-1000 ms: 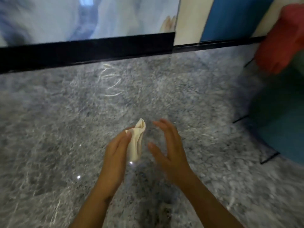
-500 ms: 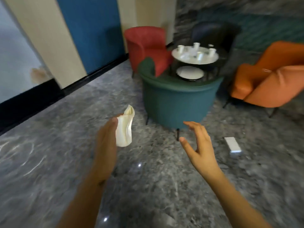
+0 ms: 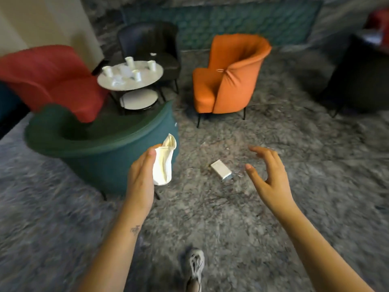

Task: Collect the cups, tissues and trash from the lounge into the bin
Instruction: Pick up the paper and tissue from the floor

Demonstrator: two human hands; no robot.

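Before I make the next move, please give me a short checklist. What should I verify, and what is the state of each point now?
1. Crushed paper cup held in the left hand: ok.
2. Right hand free for a pick: ok, it is open and holds nothing.
3. White box on the floor free to pick up: ok, it lies in the open with nothing on it.
4. Bin located: cannot tell, no bin is in view.
5. Cups cleared from the round table: not ok, several stand on it.
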